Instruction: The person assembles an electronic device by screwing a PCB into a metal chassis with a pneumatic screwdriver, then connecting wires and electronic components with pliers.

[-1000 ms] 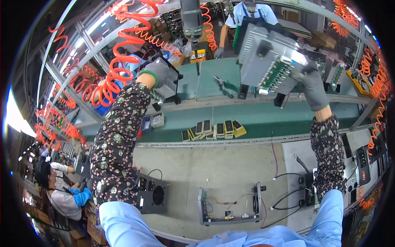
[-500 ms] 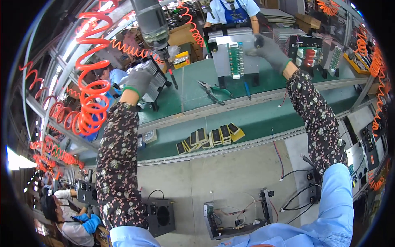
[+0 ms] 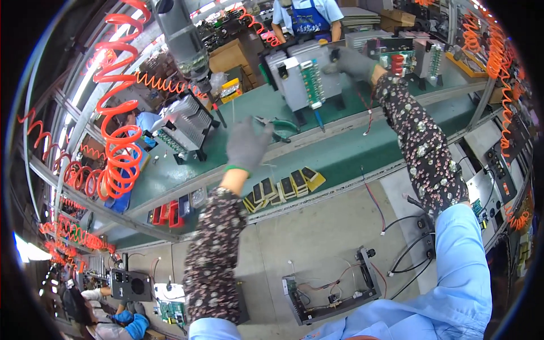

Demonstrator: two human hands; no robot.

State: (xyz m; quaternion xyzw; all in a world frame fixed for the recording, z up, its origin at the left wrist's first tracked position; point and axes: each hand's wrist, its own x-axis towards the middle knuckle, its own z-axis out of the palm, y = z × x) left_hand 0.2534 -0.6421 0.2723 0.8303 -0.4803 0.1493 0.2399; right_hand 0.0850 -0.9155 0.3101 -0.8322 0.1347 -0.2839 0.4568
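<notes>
My right hand (image 3: 352, 65), in a grey glove, grips the upper right corner of a heat sink unit (image 3: 296, 76) with black end brackets. A narrow green circuit board (image 3: 312, 82) runs down the face of that unit. My left hand (image 3: 247, 144), also gloved, hovers over the bench front with thumb and fingers apart and nothing in it. Just beyond its thumb lie green-handled pliers (image 3: 282, 128), partly covered by the hand. A blue-handled screwdriver (image 3: 319, 120) lies below the unit. Another heat sink unit (image 3: 190, 122) stands to the left.
A power screwdriver (image 3: 184, 48) hangs above the bench beside red coiled hoses (image 3: 120, 113). Black-and-yellow blocks (image 3: 283, 187) and red bins (image 3: 169, 214) sit on the lower shelf. An open metal frame with wires (image 3: 334, 294) is near me. A co-worker (image 3: 309, 20) stands across the bench.
My left hand has let go of the left heat sink unit and moved right, towards the pliers. The unit under my right hand has turned slightly. The whole view has shifted.
</notes>
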